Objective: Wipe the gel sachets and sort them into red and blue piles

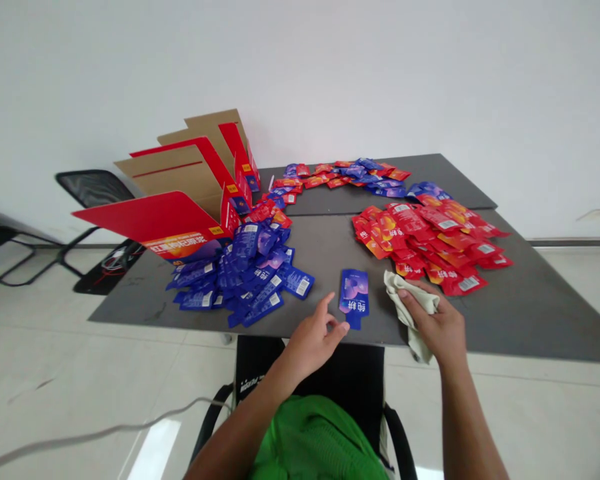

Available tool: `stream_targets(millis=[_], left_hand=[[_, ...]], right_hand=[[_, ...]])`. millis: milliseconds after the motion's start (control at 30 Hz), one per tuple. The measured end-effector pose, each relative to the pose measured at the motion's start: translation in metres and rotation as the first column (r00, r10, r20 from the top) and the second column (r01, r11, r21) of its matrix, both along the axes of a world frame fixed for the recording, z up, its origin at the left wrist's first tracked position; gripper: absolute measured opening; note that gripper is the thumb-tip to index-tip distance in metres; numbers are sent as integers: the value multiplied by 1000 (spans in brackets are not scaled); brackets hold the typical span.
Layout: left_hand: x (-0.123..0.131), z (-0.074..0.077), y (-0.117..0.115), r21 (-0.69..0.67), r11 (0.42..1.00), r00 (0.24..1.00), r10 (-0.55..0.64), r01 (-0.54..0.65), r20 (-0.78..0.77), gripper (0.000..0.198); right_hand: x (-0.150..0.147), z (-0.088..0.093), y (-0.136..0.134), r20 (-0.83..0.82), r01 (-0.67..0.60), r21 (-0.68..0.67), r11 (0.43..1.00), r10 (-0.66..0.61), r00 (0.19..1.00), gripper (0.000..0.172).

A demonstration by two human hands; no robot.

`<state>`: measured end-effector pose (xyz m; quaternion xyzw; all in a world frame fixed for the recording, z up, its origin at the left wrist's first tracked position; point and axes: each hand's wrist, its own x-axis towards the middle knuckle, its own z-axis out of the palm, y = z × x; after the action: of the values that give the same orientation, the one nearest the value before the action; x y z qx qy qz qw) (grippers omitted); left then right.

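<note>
Gripping 1 pale cloth (401,293) in the right hand (439,328), with fingers closed on it and a corner hanging past the near edge of the desk (325,237). Holding the left hand (313,340) just beside 1 flat blue packet (354,297), with fingers spread wide; cannot tell if touching. With heaped red packets (425,240) beyond the right hand, and piled blue packets (253,267) beside red boxes (173,219) at far left.
</note>
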<state>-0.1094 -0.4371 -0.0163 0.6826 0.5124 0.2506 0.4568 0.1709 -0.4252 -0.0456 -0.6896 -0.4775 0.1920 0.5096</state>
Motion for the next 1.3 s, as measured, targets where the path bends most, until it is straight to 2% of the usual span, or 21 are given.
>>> stream_targets(millis=[33,100,200,267,333,400,467,533,600,667,733,833,900,1000,1067,1133,1200,1233,1300], left_hand=[[-3,2,-6,77,997,993,-8,17,-116,61],[-3,5,-19,239,968,957,-6,78,-289,43],[8,3,-33,490,853,914,39,180,-404,22],[17,-3,-36,608,754,901,53,246,-430,25],[24,-12,-35,669,677,893,38,307,-448,35],[27,-22,-33,694,625,881,19,357,-472,41],[27,-32,-31,701,593,869,4,396,-495,43],[25,-41,-30,701,576,860,-5,419,-510,42],[24,-48,-31,696,574,852,-7,432,-523,40],[23,-52,-31,696,568,851,-12,438,-525,37],[22,-53,-30,713,552,861,-19,433,-508,35],[21,-52,-26,732,534,875,-31,423,-482,33],[21,-51,-24,723,545,876,-47,425,-479,34],[20,-50,-22,704,570,883,-84,423,-462,33],[20,-49,-22,685,596,886,-104,420,-452,33],[20,-48,-22,668,620,890,-114,412,-443,33],[21,-48,-22,672,625,898,-116,398,-424,32],[21,-48,-22,680,620,904,-118,391,-411,32],[21,-47,-21,684,620,910,-129,384,-394,31]], right_hand=[[0,0,0,-4,1,-1,1000,-1,1000,64],[-1,-1,-1,-6,-1,3,1000,1,1000,65],[-1,-1,-1,-26,-3,18,1000,3,1000,64],[-1,4,0,-38,-16,37,999,17,999,61],[-2,16,3,6,-43,85,995,43,999,54],[-4,31,7,119,-97,175,980,77,990,45],[-9,46,13,297,-235,270,934,152,943,36],[-15,54,19,500,-462,262,847,290,816,32],[-22,53,23,654,-678,109,727,461,600,34],[-27,44,27,704,-780,-72,622,585,402,38],[-30,34,34,709,-792,-173,586,632,313,39],[-30,24,57,726,-760,-181,625,606,325,42],[-30,22,81,752,-741,-160,652,567,336,43],[-31,30,118,788,-690,-182,700,524,323,41],[-32,40,129,815,-641,-191,743,484,318,40],[-32,52,123,831,-602,-133,788,420,366,40],[-33,60,100,820,-600,-62,797,383,424,43],[-34,62,85,813,-628,-56,777,400,423,44],[-35,60,54,805,-716,-145,683,502,316,45]])
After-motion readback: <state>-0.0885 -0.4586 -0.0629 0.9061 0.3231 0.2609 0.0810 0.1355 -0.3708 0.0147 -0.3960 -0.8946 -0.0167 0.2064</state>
